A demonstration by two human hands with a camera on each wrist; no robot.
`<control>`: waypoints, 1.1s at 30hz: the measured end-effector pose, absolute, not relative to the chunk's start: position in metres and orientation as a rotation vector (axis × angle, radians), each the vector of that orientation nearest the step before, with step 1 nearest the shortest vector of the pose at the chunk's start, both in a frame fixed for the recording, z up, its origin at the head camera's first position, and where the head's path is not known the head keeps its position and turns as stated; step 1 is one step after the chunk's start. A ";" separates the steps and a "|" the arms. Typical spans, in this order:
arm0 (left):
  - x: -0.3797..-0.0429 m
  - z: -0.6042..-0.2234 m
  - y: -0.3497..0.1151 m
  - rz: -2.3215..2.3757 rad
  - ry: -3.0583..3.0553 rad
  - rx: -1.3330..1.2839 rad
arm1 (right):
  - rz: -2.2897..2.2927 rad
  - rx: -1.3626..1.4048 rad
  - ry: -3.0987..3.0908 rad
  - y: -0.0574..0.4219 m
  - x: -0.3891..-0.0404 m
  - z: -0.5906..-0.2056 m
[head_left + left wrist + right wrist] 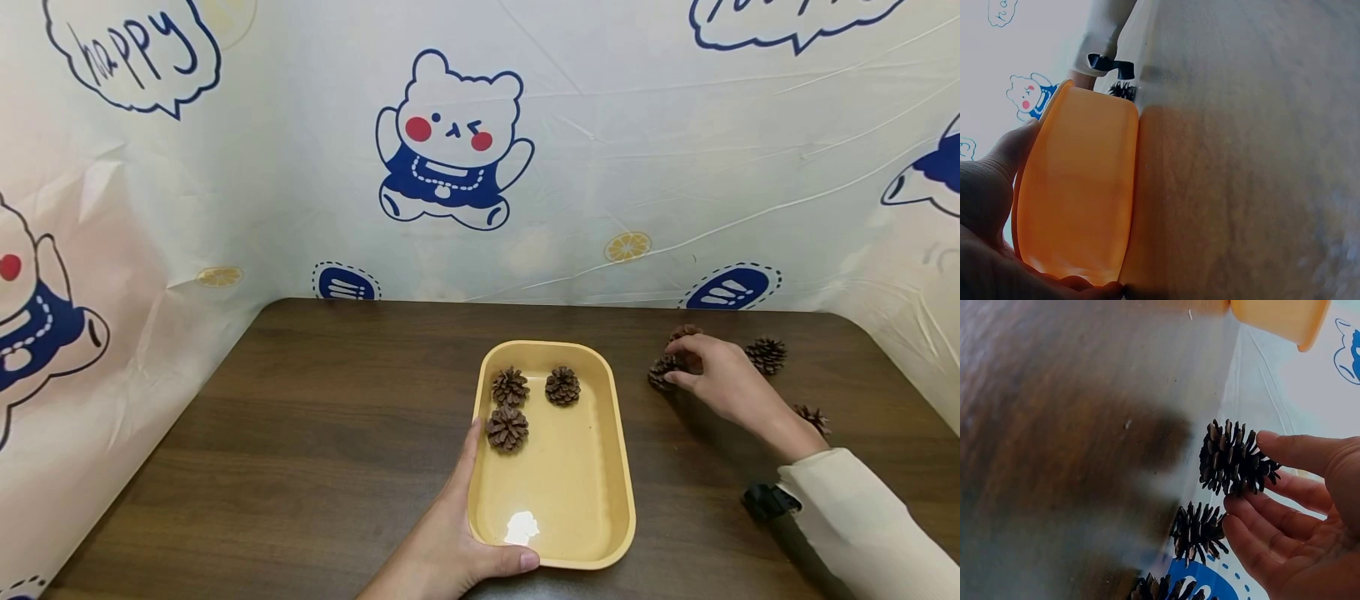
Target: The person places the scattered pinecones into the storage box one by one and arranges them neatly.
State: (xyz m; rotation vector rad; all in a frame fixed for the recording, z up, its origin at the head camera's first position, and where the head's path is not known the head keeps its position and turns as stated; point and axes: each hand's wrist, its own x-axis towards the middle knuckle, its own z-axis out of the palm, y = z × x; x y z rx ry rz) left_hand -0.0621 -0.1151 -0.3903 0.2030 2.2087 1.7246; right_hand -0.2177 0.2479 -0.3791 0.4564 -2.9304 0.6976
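Note:
A yellow tray (551, 500) stands on the table with three pine cones (507, 429) in its far part. My left hand (457, 529) holds the tray at its near left corner, thumb along the near end and a finger along the left wall. In the left wrist view the tray's outer wall (1079, 181) looks orange. To the right of the tray, my right hand (720, 375) pinches a pine cone (1235, 459) between thumb and fingers. Just behind it lies another pine cone (684, 332), close to the fingertips in the right wrist view.
Two more pine cones lie to the right, one farther back (767, 356) and one partly hidden behind the right forearm (812, 419). A printed sheet (570, 183) hangs behind the brown wooden table (300, 433) and along its sides.

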 end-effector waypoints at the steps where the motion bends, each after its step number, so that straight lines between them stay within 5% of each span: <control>1: -0.062 -0.390 -0.115 1.725 2.208 0.203 | 0.696 0.460 -2.926 0.248 -0.217 -0.379; 33: -0.062 -0.391 -0.115 1.721 2.218 0.212 | 0.671 0.535 -2.755 0.234 -0.201 -0.368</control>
